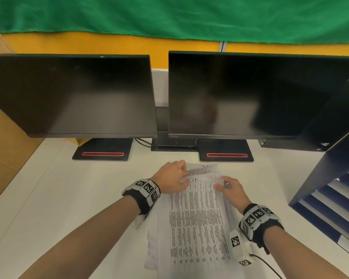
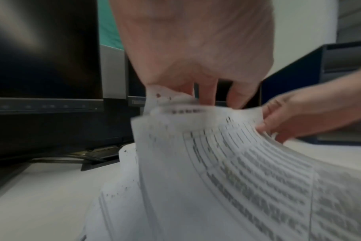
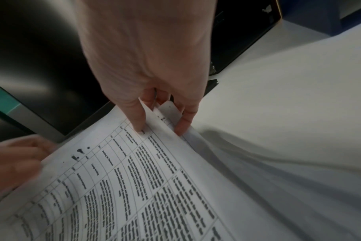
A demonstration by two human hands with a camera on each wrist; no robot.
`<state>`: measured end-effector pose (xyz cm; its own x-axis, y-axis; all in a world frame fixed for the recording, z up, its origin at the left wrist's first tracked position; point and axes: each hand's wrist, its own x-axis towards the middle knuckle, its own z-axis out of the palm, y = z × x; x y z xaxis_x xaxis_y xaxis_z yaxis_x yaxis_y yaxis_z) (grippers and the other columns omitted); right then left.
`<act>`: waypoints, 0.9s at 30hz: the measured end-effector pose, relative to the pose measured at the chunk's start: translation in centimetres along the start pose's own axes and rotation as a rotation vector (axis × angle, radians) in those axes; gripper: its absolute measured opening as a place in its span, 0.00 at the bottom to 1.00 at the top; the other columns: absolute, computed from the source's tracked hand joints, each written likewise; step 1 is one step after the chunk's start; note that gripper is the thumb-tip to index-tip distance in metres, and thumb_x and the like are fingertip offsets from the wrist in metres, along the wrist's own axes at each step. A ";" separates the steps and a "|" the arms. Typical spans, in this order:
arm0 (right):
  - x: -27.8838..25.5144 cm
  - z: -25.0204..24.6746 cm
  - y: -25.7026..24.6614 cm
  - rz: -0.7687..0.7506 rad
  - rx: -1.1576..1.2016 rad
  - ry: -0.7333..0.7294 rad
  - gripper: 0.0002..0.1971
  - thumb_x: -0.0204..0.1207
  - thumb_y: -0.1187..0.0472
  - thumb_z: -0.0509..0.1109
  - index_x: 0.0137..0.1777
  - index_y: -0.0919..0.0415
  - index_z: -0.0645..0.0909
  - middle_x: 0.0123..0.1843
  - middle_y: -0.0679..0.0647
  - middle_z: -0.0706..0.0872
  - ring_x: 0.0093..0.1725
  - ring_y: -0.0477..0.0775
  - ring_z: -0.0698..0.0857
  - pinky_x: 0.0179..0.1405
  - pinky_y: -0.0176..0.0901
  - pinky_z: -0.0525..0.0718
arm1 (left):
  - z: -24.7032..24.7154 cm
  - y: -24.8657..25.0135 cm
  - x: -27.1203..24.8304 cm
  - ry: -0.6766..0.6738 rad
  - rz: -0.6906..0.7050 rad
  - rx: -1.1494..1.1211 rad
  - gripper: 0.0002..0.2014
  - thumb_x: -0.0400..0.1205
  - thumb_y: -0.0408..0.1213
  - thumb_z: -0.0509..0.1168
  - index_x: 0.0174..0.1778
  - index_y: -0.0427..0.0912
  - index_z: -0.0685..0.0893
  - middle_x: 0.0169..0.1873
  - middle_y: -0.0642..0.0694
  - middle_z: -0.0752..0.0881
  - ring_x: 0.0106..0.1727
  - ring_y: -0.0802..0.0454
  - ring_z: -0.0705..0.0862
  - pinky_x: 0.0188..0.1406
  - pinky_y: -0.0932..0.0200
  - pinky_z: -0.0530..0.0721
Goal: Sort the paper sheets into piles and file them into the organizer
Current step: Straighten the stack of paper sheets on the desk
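A stack of printed paper sheets (image 1: 197, 224) lies lengthwise on the white desk (image 1: 69, 198) in front of me. The top sheet (image 2: 227, 163) carries a table of text and is lifted at its far edge. My left hand (image 1: 174, 178) pinches the far left corner of the sheets (image 2: 171, 104). The far right corner (image 3: 165, 114) is pinched by my right hand (image 1: 228, 188), thumb on top, fingers under. The dark blue organizer (image 1: 330, 182) with slanted shelves stands at the right.
Two dark monitors (image 1: 73, 95) (image 1: 256, 93) stand across the back of the desk, their bases (image 1: 103, 152) just beyond the papers. A cardboard box (image 1: 2, 148) sits at the left edge. A cable (image 1: 270, 266) trails from my right wrist.
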<state>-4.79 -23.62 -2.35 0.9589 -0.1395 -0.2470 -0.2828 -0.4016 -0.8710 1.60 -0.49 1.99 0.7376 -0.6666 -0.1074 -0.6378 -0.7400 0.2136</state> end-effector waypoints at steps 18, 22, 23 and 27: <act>0.4 -0.1 0.1 -0.028 -0.103 0.014 0.13 0.68 0.62 0.77 0.29 0.59 0.76 0.42 0.59 0.88 0.46 0.60 0.85 0.46 0.50 0.82 | 0.1 -1.5 -0.6 -0.033 -0.164 -0.192 0.10 0.83 0.40 0.60 0.48 0.38 0.84 0.52 0.46 0.79 0.45 0.51 0.79 0.38 0.67 0.73; 0.4 0.3 0.1 -0.021 -0.083 0.007 0.04 0.69 0.67 0.76 0.38 0.59 0.84 0.46 0.49 0.84 0.52 0.49 0.79 0.53 0.39 0.70 | -0.6 -2.9 -2.0 -0.059 -0.112 -0.180 0.14 0.85 0.40 0.58 0.60 0.39 0.85 0.54 0.45 0.79 0.52 0.50 0.81 0.47 0.64 0.79; 0.4 0.4 0.2 -0.026 -0.077 0.001 0.04 0.69 0.69 0.75 0.39 0.60 0.85 0.46 0.48 0.85 0.52 0.47 0.79 0.55 0.38 0.69 | -1.0 -3.5 -2.7 -0.044 -0.112 -0.185 0.14 0.85 0.40 0.58 0.61 0.41 0.85 0.54 0.46 0.79 0.53 0.50 0.81 0.49 0.64 0.80; 0.6 0.5 1.1 -0.039 -0.097 0.019 0.07 0.71 0.73 0.71 0.41 0.61 0.86 0.48 0.50 0.85 0.55 0.49 0.79 0.57 0.38 0.69 | -2.7 -8.1 -6.7 0.040 -0.196 -0.207 0.14 0.84 0.33 0.58 0.60 0.44 0.85 0.54 0.47 0.82 0.55 0.50 0.82 0.53 0.62 0.78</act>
<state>-4.52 -23.72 -3.69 0.9688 -0.1393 -0.2049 -0.2473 -0.4926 -0.8344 2.41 10.21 3.58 0.8531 -0.5057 -0.1284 -0.4266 -0.8177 0.3863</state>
